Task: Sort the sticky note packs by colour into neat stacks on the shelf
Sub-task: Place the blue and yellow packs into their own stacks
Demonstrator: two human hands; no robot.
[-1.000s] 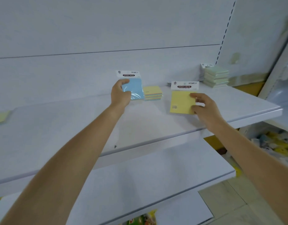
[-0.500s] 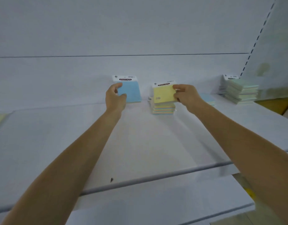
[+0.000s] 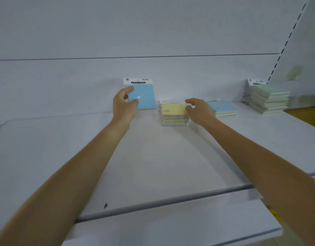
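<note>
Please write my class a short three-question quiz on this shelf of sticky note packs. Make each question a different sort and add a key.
1. Multiple choice: the blue pack is A) held in the left hand, B) lying on top of a stack, C) leaning on the wall.
2. True or false: the right hand touches the yellow pack that lies on top of a stack.
3. Fill in: of everything on the shelf, the green stack stands farthest to the person's ____.
Key: 1 A; 2 true; 3 right.
</note>
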